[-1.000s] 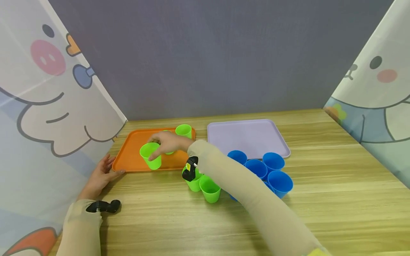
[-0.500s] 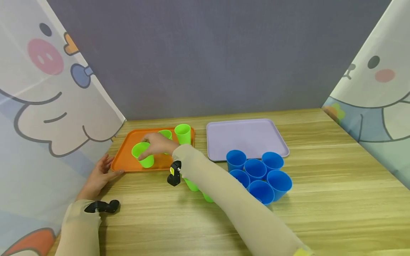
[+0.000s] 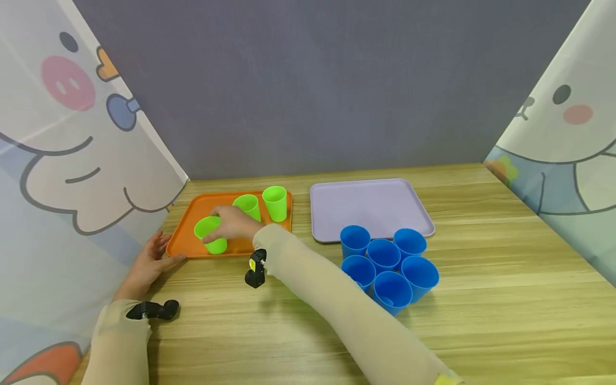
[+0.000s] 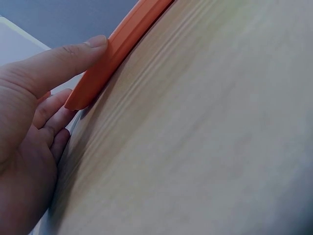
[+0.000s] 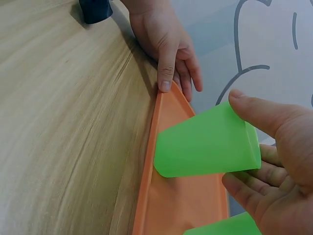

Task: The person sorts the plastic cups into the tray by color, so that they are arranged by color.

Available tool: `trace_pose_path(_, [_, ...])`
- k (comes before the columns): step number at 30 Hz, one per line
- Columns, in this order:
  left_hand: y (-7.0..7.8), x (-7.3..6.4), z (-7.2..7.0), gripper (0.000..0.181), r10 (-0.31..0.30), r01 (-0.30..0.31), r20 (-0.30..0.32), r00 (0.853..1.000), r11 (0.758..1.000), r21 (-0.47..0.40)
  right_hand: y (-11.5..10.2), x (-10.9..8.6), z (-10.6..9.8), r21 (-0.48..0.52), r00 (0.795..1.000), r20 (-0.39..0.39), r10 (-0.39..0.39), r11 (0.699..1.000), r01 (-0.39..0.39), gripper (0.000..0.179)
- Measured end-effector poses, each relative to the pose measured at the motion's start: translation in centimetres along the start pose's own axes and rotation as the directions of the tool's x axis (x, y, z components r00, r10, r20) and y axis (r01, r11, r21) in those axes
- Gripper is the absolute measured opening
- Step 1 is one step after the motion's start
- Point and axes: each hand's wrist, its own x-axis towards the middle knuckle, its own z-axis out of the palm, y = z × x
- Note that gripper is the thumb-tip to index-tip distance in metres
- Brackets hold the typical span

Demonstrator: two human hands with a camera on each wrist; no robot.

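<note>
In the head view my right hand (image 3: pixel 232 223) holds a green cup (image 3: pixel 216 246) near its rim, thumb on one side and fingers on the other. The cup stands upright on the orange tray (image 3: pixel 192 214), towards its front left; its base looks to be on the tray in the right wrist view. Two other green cups stand on the tray: one (image 3: pixel 247 202) partly behind my hand, one (image 3: pixel 275 203) at the back right corner. My left hand (image 3: pixel 146 267) holds the tray's front left corner, the thumb on the rim (image 4: pixel 112 56) and the fingers round the far side.
A lilac tray (image 3: pixel 368 208) lies to the right of the orange one. Several blue cups (image 3: pixel 384 254) stand clustered in front of it on the wooden table (image 3: pixel 495 256). My right forearm (image 3: pixel 332 299) crosses the table's middle. Printed curtains (image 3: pixel 96 176) flank the left and right.
My right hand has carried the green cup left and slightly down onto the tray. The forearm now covers the green cups seen on the table earlier. My left hand has kept its place.
</note>
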Motion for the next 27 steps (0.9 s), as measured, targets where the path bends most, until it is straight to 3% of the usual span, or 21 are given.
trace_pose_path(9, [0.0, 0.1, 0.0, 0.096, 0.014, -0.014, -0.016, 1.000, 1.000, 0.025, -0.4, -0.6, -0.1, -0.027, 0.997, 0.077, 0.022, 0.999, -0.020, 0.075])
trace_pose_path(27, [0.0, 0.0, -0.1, 0.097, 0.002, -0.002, -0.005, 1.000, 1.000, 0.025, -0.7, -0.9, -1.6, 0.001, 0.994, 0.105, -0.007, 1.000, 0.007, 0.077])
